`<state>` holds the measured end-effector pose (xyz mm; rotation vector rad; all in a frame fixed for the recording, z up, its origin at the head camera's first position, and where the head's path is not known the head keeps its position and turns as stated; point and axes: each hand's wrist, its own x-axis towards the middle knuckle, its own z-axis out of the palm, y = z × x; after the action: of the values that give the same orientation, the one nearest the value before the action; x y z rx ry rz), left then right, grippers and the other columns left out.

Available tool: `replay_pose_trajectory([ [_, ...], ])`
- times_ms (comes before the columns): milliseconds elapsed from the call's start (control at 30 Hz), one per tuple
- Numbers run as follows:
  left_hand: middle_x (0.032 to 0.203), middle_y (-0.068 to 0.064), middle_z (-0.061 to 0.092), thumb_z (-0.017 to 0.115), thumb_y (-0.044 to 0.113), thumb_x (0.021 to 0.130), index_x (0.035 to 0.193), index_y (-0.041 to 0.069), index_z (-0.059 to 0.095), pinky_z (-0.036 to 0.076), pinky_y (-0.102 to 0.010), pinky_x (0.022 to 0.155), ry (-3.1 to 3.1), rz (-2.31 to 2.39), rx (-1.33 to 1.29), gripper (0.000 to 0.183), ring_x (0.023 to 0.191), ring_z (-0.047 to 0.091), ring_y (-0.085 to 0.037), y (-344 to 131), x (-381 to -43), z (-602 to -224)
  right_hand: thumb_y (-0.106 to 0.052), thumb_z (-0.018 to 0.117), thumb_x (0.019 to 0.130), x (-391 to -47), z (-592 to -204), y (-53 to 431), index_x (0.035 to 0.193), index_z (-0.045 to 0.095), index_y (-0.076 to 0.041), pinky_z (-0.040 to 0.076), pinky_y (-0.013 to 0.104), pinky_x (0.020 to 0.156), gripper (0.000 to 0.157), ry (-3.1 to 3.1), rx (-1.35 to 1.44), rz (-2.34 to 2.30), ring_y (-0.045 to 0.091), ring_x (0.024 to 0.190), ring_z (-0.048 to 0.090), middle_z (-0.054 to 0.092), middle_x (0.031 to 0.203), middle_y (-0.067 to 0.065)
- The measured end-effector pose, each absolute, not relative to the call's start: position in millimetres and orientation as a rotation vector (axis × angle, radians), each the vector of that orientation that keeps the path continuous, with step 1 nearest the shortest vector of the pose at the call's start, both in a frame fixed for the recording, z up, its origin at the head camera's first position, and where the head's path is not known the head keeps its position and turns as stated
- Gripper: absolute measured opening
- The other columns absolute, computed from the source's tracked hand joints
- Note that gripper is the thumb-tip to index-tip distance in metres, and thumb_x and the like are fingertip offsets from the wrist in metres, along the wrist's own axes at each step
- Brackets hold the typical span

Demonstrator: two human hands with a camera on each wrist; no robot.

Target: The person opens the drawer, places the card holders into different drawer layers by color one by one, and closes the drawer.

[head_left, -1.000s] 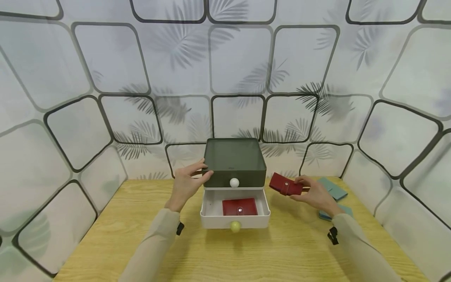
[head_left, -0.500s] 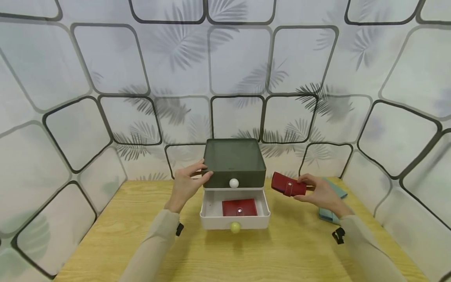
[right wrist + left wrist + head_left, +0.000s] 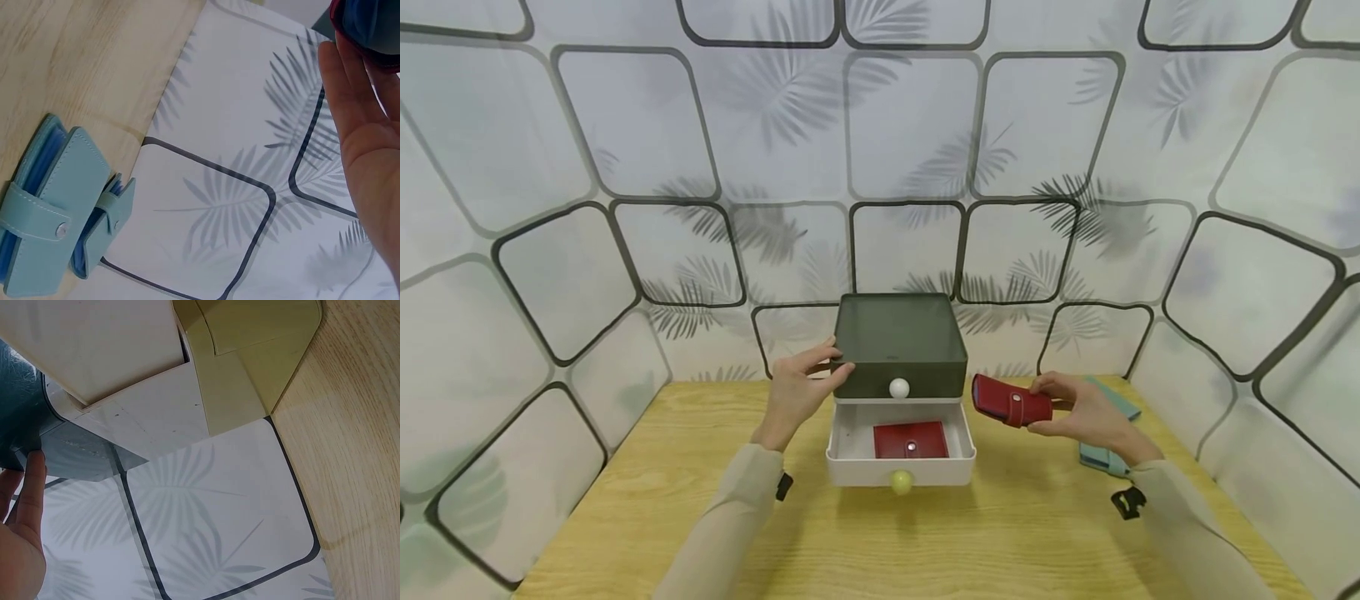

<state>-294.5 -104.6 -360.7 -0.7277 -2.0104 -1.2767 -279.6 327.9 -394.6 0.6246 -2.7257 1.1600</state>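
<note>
My right hand [image 3: 1078, 412] holds a red card holder [image 3: 1000, 398] with a snap strap, pinched between thumb and fingers, in the air to the right of a small desktop drawer unit. Its blue inner sleeves show at the top corner of the right wrist view. With fairly straight fingers, my left hand [image 3: 797, 387] rests on the left front corner of the unit's dark green upper drawer box [image 3: 902, 333]. Below, the white drawer [image 3: 842, 472] with a yellow knob is pulled out. A second red card holder [image 3: 898, 440] lies in it, snap facing up.
Two teal card holders lie on the wooden table [image 3: 715, 467] at the right. The larger [image 3: 62, 206] and the smaller [image 3: 103, 225] show snapped straps in the right wrist view. A patterned cloth [image 3: 790, 125] stands around the back and sides. The upper drawer's white knob [image 3: 898, 388] faces me.
My right hand has moved slightly to the right and turned the red card holder a little, so its end and dark inside show more. My left hand and the drawer unit stay put.
</note>
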Motion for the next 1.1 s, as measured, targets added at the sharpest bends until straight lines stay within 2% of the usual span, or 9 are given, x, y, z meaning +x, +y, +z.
replay_pose_trajectory([
  [267, 0.117, -0.030, 0.065, 0.079, -0.001, 0.080, 0.098, -0.009, 0.074, 0.063, -0.041, 0.078, -2.004, -1.270, -0.732, 0.020, 0.105, 0.068, -0.039, -105, -294, -361, -0.025, 0.085, 0.078, -276, -388, 326, 0.113, 0.061, -0.014, 0.058, 0.027, 0.080, 0.044, -2.709, 0.736, 1.242, 0.008, 0.097, 0.067, 0.069, 0.113, 0.009],
  [433, 0.118, -0.030, 0.065, 0.079, -0.001, 0.080, 0.098, -0.008, 0.074, 0.063, -0.041, 0.078, -2.003, -1.268, -0.736, 0.020, 0.105, 0.068, -0.039, -104, -295, -360, -0.020, 0.085, 0.078, -274, -386, 323, 0.111, 0.063, -0.013, 0.058, 0.025, 0.083, 0.040, -2.684, 0.796, 1.261, 0.008, 0.096, 0.068, 0.069, 0.111, 0.008],
  [833, 0.118, -0.030, 0.065, 0.078, -0.001, 0.080, 0.098, -0.008, 0.074, 0.063, -0.042, 0.078, -2.010, -1.273, -0.729, 0.019, 0.107, 0.067, -0.039, -104, -293, -359, -0.027, 0.085, 0.077, -270, -372, 296, 0.108, 0.065, -0.021, 0.057, 0.029, 0.088, 0.038, -2.712, 0.841, 1.187, 0.008, 0.103, 0.063, 0.067, 0.112, -0.001],
  [1100, 0.119, -0.030, 0.065, 0.078, -0.001, 0.081, 0.098, -0.008, 0.074, 0.063, -0.042, 0.078, -2.016, -1.295, -0.717, 0.020, 0.107, 0.067, -0.039, -103, -293, -359, -0.025, 0.086, 0.077, -275, -370, 269, 0.109, 0.065, -0.020, 0.059, 0.029, 0.085, 0.038, -2.654, 0.981, 1.147, 0.010, 0.099, 0.065, 0.068, 0.109, -0.001],
])
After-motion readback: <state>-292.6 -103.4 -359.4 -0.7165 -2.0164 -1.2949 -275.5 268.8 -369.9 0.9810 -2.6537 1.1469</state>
